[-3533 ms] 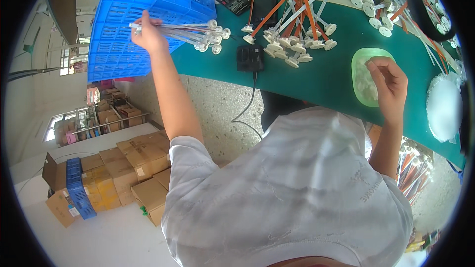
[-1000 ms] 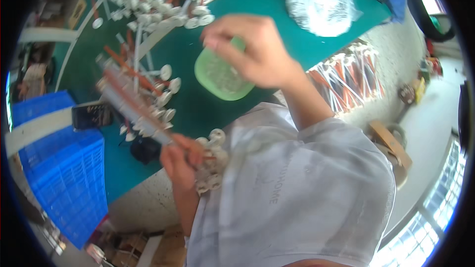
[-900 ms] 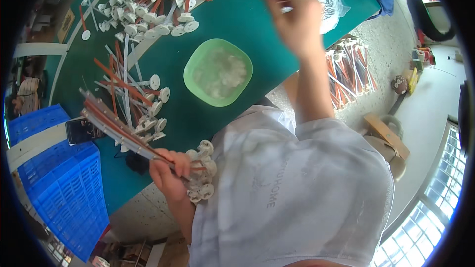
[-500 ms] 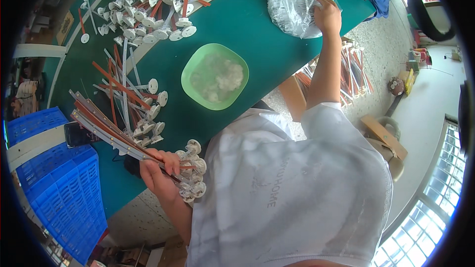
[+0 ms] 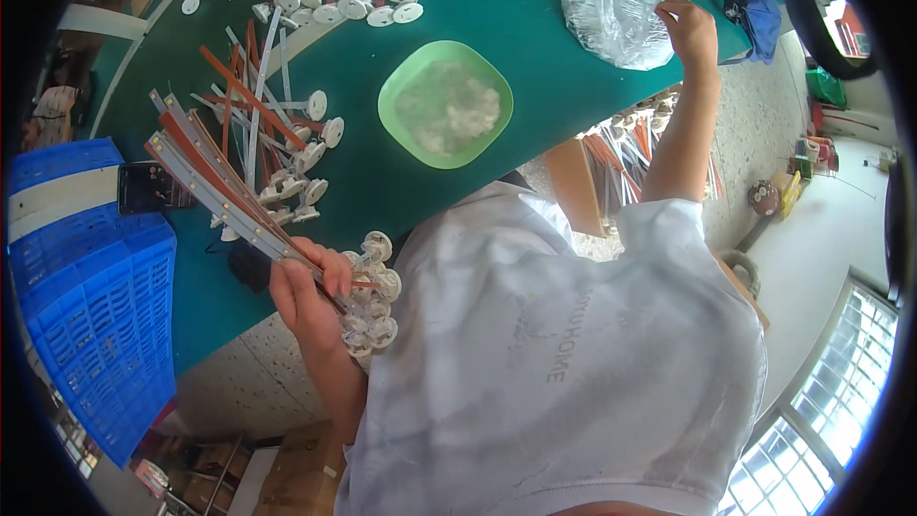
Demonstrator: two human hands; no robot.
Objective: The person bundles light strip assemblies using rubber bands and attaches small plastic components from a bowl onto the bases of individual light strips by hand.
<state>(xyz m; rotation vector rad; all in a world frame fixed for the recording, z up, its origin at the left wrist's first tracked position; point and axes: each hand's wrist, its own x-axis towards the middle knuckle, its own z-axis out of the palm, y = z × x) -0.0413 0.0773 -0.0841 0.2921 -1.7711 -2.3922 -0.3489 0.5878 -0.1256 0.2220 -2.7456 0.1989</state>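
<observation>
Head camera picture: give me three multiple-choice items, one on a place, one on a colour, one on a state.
1. Where is the right hand?
A. at the clear plastic bag
B. in the bowl
C. on the crate

2. What colour is the bowl?
A. red
B. green
C. black

3. What is the left hand doing?
A. resting flat and bare
B. gripping a bundle of strips
C. holding a phone

Answers: 1 A, its fingers touch the bag's edge; 2 B, the rim is light green; 3 B, its fingers close around the bundle.
</observation>
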